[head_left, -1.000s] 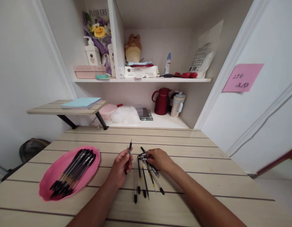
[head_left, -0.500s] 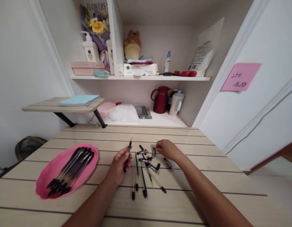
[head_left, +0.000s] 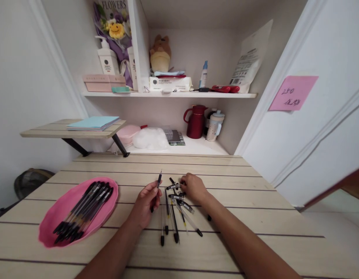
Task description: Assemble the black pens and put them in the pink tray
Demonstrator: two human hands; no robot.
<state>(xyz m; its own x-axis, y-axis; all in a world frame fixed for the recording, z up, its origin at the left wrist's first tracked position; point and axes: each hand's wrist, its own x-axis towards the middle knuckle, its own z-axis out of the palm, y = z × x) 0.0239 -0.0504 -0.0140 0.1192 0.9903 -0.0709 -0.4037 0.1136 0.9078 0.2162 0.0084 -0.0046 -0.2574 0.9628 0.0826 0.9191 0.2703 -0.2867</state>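
My left hand [head_left: 147,201] is closed round an uncapped black pen [head_left: 158,183], its tip pointing up and away. My right hand [head_left: 193,187] rests on the wooden table [head_left: 255,217] with its fingers curled over loose pen caps [head_left: 174,186]; what it pinches is hidden. Between and below the hands lies a small heap of several loose pens [head_left: 175,217], some with clear barrels. At the left, a pink tray [head_left: 56,219] holds several capped black pens [head_left: 85,211] laid side by side.
A raised wooden shelf [head_left: 45,133] with blue paper [head_left: 94,122] stands at the back left. Behind the table, a white alcove holds a red jug [head_left: 194,121], a mug [head_left: 214,126], bottles, boxes and a plush toy. A pink note [head_left: 292,93] sticks on the right wall.
My right hand went out to the right of the heap, then came back left onto the pen caps. My left hand keeps the same pen upright. The view has shifted slightly.
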